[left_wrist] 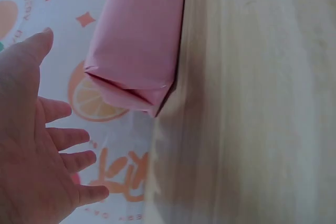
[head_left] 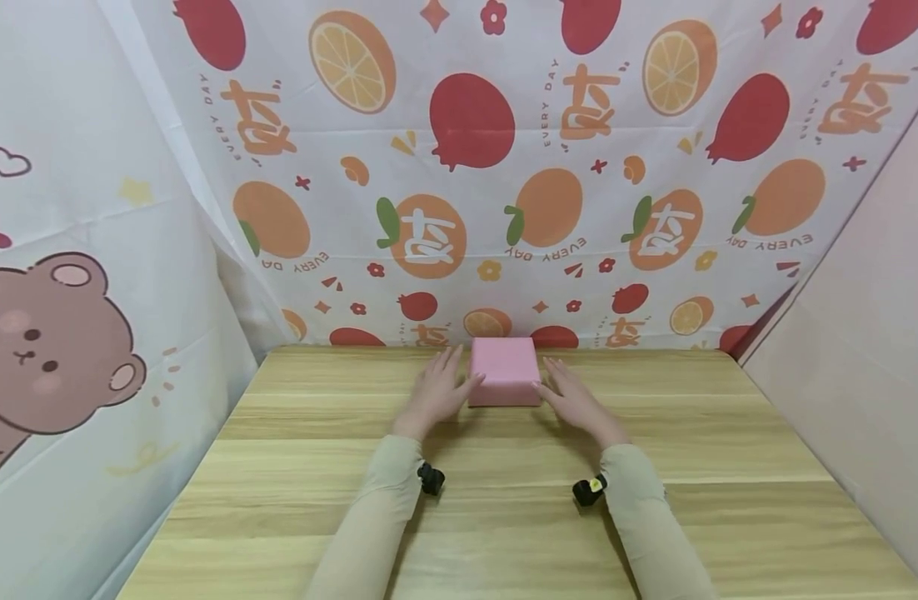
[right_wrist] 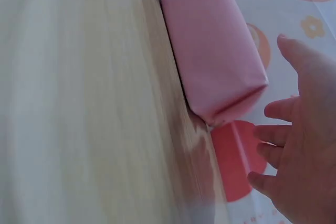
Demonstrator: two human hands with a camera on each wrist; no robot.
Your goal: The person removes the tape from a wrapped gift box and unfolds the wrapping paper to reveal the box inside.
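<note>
A pink paper-wrapped box (head_left: 505, 371) sits at the far edge of the wooden table, against the patterned cloth. Its folded end faces show in the left wrist view and the right wrist view. Beside its left end is my left hand (head_left: 436, 388), fingers spread and reaching forward. My right hand (head_left: 576, 400) is at the opposite end, also with its fingers extended. Both wrist views show a gap between the fingers and the box, and neither hand grips it.
Light wood planks make up the tabletop (head_left: 504, 517). Behind it hangs a fruit-print cloth (head_left: 474, 125). A bear-print curtain (head_left: 54, 333) borders the left side, and a pale wall (head_left: 864, 333) the right. Small black cameras (head_left: 431, 479) are strapped to both wrists.
</note>
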